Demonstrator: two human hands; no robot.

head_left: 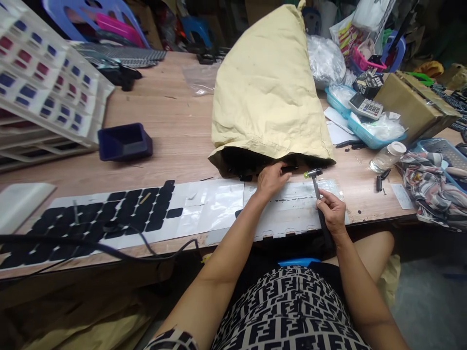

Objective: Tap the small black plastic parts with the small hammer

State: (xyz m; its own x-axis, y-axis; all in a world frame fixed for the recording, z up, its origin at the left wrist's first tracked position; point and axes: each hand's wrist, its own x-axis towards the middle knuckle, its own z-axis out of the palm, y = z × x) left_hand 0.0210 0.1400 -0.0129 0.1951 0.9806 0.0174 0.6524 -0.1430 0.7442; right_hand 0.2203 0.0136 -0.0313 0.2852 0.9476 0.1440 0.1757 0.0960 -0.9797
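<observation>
A large pale yellow paper sack lies on the table with its mouth toward me, dark pieces inside. My left hand is at that mouth, thumb and finger apart beside a black piece; some fingertips are hidden. In my right hand is a small hammer, gripped by its dark handle with the head up, just in front of the sack's right corner. Under both hands lies a pale flat board along the table edge. Black flat pieces sit in rows on a white sheet to the left.
A dark blue bin and a white plastic crate stand on the left. A black cable crosses the near left edge. On the right are a lidded jar, blue baskets with a calculator, a cardboard box and a crumpled cloth.
</observation>
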